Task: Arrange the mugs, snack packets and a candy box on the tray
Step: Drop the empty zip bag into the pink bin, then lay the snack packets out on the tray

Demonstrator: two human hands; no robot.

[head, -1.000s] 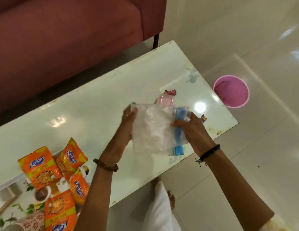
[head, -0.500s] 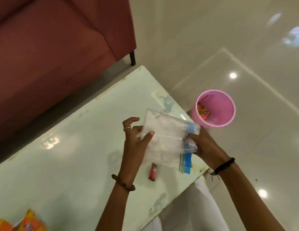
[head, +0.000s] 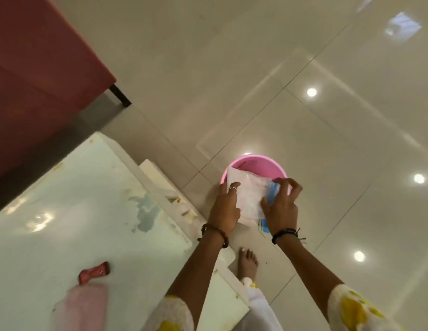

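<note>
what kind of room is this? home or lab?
Most likely a home living room. A red upholstered sofa stands beside a low white coffee table on glossy floor tiles, and a small pink waste bin sits on the floor by the table. Nothing looks like lab equipment.

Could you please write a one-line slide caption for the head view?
Both hands, left and right, hold a clear plastic bag over a pink bin beside the table.
</note>
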